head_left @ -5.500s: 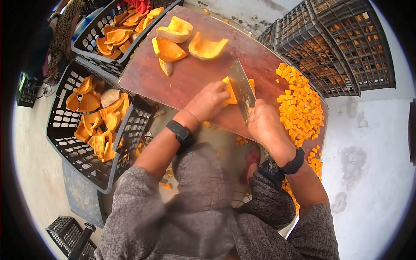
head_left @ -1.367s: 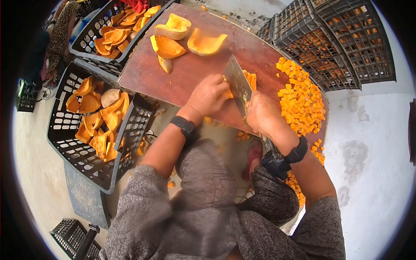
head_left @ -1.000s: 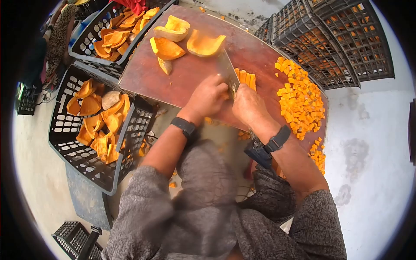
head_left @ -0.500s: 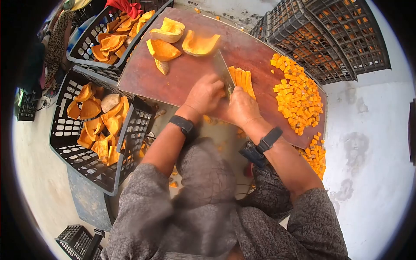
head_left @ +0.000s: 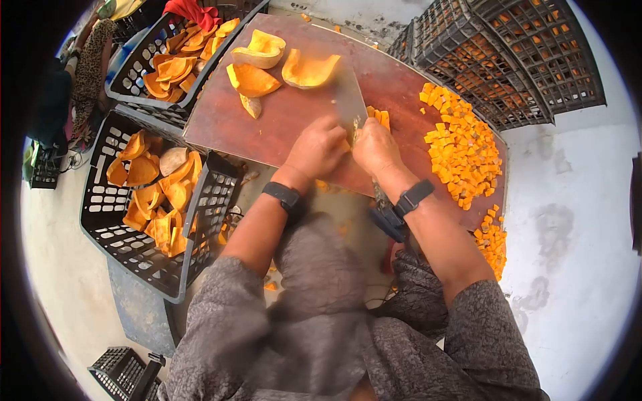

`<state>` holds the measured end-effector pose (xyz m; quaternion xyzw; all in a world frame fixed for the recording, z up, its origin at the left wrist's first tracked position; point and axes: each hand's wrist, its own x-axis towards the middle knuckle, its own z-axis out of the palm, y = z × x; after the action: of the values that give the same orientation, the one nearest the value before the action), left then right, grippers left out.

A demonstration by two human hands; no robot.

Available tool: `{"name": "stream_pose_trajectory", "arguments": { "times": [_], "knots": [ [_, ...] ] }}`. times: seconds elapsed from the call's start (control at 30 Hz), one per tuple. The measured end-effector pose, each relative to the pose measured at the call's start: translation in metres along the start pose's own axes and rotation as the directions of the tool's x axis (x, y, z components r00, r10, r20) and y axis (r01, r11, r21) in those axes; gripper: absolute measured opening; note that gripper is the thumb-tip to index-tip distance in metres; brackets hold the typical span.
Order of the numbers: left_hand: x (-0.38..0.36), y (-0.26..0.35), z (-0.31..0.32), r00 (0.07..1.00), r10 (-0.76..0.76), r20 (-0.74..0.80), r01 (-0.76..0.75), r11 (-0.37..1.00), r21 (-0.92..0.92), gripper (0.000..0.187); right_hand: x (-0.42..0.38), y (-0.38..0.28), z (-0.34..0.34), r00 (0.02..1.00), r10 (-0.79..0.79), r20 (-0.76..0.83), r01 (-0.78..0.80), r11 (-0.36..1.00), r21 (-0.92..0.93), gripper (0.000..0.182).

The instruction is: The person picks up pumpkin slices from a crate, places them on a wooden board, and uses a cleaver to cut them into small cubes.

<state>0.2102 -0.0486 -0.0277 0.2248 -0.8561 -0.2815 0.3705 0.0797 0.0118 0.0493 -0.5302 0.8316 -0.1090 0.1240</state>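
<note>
My right hand point(head_left: 376, 148) is wrapped round the handle of a knife, and its broad blade point(head_left: 350, 97) points up and away over the red-brown board point(head_left: 294, 113). Close beside it, the curled fingers of my left hand point(head_left: 317, 148) hold a pumpkin piece point(head_left: 346, 146), mostly hidden by the hand. Just beyond my right hand lie cut pumpkin strips point(head_left: 380, 117), partly covered by it. Farther up the board rest large curved pumpkin chunks point(head_left: 311, 71). A heap of pumpkin cubes point(head_left: 461, 154) spreads along the right side.
A black crate point(head_left: 137, 227) of pumpkin pieces stands left of the board, with another filled crate point(head_left: 127, 87) behind it. Stacked crates point(head_left: 501, 60) holding orange pieces are at the upper right. More cubes point(head_left: 492, 244) lie below the board's right edge. A person's patterned clothing point(head_left: 93, 73) shows at far left.
The knife has moved slightly right, its blade now standing over where the strips showed; my right hand covers more of them. A bit of pumpkin now shows at my left fingertips.
</note>
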Motion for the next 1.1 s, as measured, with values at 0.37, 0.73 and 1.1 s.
{"name": "stream_pose_trajectory", "arguments": {
  "times": [0.37, 0.73, 1.1],
  "knots": [
    [-0.002, 0.011, -0.004, 0.998, -0.019, -0.060, 0.019, 1.000, 0.005, 0.019, -0.041, 0.011, -0.035, 0.994, -0.105, -0.011, 0.106, 0.993, 0.049, 0.021],
    [-0.006, 0.004, -0.002, 1.000, 0.005, 0.002, -0.005, 0.999, 0.044, 0.009, -0.063, 0.018, -0.046, 0.978, -0.184, 0.093, 0.183, 0.983, 0.021, 0.020],
    [-0.004, 0.003, -0.004, 1.000, 0.012, 0.005, -0.011, 1.000, -0.026, 0.005, -0.037, 0.002, -0.030, 0.975, -0.163, 0.153, 0.170, 0.985, -0.033, 0.015]
  ]
}}
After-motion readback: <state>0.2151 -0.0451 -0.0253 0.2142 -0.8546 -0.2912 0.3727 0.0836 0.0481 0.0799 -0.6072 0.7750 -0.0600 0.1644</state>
